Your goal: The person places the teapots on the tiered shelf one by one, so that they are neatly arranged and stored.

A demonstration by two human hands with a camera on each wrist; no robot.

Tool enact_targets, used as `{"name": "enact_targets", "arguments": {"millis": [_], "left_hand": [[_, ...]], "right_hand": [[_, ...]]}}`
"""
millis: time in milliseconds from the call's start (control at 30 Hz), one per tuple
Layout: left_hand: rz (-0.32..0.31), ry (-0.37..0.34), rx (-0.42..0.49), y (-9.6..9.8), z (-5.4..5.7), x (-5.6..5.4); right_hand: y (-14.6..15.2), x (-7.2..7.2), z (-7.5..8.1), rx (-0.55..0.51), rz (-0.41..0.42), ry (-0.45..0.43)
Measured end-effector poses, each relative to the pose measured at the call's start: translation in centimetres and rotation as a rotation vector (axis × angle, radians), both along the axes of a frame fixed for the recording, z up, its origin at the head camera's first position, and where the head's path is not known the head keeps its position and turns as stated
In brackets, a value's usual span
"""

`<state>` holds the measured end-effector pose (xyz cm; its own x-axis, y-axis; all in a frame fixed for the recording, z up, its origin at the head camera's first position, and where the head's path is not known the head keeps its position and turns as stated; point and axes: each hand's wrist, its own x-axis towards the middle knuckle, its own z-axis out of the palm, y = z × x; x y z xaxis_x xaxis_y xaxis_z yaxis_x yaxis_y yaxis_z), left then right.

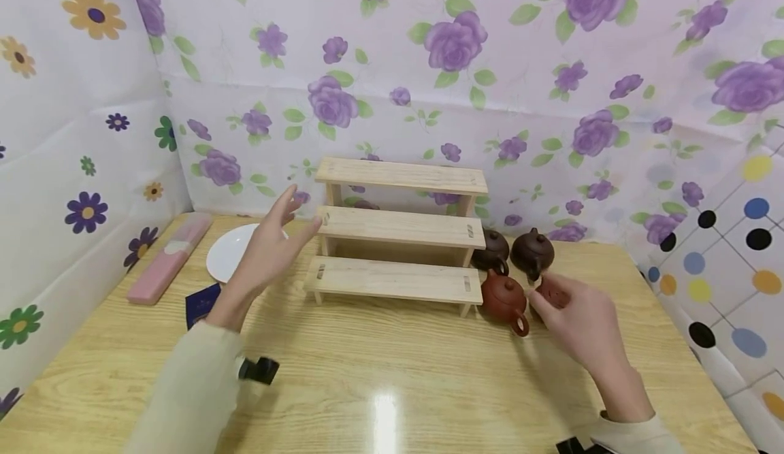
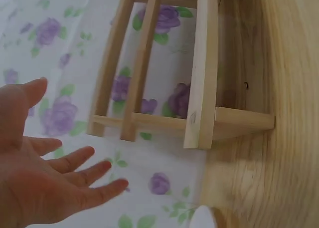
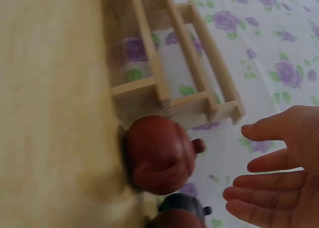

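Observation:
A three-tier wooden stand (image 1: 392, 278) stands on the table, its shelves bare. Beside its left end my left hand (image 1: 269, 246) hovers with fingers spread, holding nothing; the left wrist view shows the hand (image 2: 60, 178) apart from the stand. At the stand's right end sits a reddish-brown teapot (image 1: 503, 297), its handle toward me. Two dark teapots (image 1: 533, 251) are behind it. A second reddish teapot (image 1: 554, 295) is partly hidden by my right hand (image 1: 584, 321). In the right wrist view, that hand (image 3: 279, 178) has its fingers extended, with nothing between them, above the teapots.
On the left lie a pink case (image 1: 171, 256), a white plate (image 1: 229, 253) and a dark blue item (image 1: 201, 304), partly covered by my left arm. Flowered cloth (image 1: 398, 52) hangs behind the wooden table (image 1: 380, 365), with patterned cloth at both sides.

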<state>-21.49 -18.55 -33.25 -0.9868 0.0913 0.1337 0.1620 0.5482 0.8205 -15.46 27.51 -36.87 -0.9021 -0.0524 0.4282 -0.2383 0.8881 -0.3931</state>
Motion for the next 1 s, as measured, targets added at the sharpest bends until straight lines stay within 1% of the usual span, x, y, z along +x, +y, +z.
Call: {"name": "enact_targets", "arguments": {"millis": [100,133,200,300,367,500,600,700,800,900,1000], "left_hand": [[-0.035,-0.076,0.139,0.5,0.1,-2.6],[-0.04,-0.096,0.164,0.7,0.1,-3.4],[-0.045,-0.126,0.197,0.8,-0.1,-4.7],[-0.031,-0.15,0.233,1.0,-0.5,-6.2],[-0.023,-0.154,0.269,1.2,-0.8,-6.9],[-0.01,-0.149,0.326,1.9,-1.5,-7.7],[0.001,-0.139,0.35,2.1,-1.9,-7.9],[0.018,-0.139,0.348,2.3,-1.9,-8.2],[0.053,-0.135,0.339,2.2,-1.8,-8.4],[0.08,-0.116,0.332,2.2,-1.7,-8.7],[0.08,-0.104,0.33,2.2,-1.7,-8.9]], "right_hand": [[0.6,0.5,-1.0,0.039,-0.025,-0.144],[0.7,0.6,-1.3,0.041,-0.025,-0.197],[0.7,0.7,-1.8,0.036,-0.02,-0.262],[0.6,0.9,-2.4,0.009,-0.009,-0.311],[0.4,1.0,-2.8,-0.018,-0.009,-0.325],[0.2,1.1,-3.4,-0.056,-0.015,-0.351],[0.1,1.0,-3.6,-0.061,-0.004,-0.347],[0.2,0.9,-3.7,-0.041,-0.001,-0.325],[0.2,0.8,-3.8,-0.03,-0.003,-0.304],[0.2,0.7,-4.1,-0.038,-0.001,-0.31],[0.2,0.7,-4.3,-0.058,-0.004,-0.324]]}}
